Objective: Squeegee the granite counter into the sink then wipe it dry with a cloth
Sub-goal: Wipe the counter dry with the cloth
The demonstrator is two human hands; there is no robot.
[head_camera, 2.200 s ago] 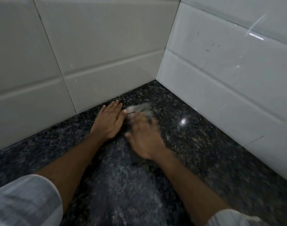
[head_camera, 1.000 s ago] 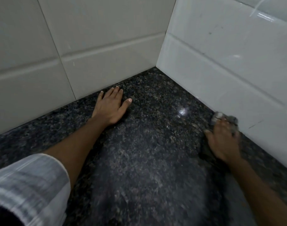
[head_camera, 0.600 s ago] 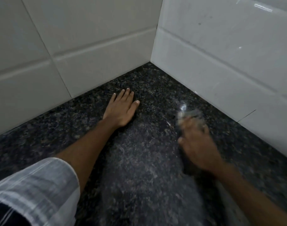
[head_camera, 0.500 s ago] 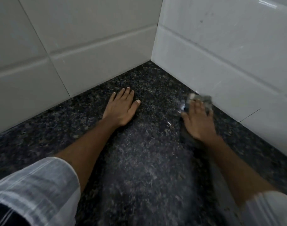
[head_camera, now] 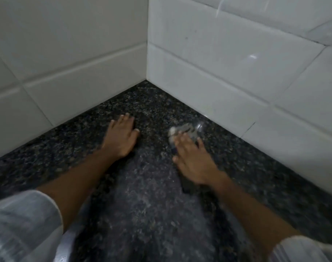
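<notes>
The dark speckled granite counter (head_camera: pixel 152 205) fills the lower half of the view and runs into a tiled corner. My left hand (head_camera: pixel 120 138) lies flat on the stone with its fingers straight, pointing toward the corner. My right hand (head_camera: pixel 191 157) presses a crumpled grey cloth (head_camera: pixel 184 129) onto the counter with spread fingers; the cloth sticks out beyond the fingertips and most of it is hidden under the palm. The right hand is motion-blurred. No squeegee or sink is in view.
White wall tiles (head_camera: pixel 236 76) rise on the right and beige-white tiles (head_camera: pixel 67 53) on the left, meeting at the corner (head_camera: pixel 147 80). My light striped sleeves show at the bottom left (head_camera: pixel 23 227) and bottom right (head_camera: pixel 303 250).
My right hand swept the cloth from beside my left hand out to the right wall, then back toward the middle. The left hand stayed flat in place.
</notes>
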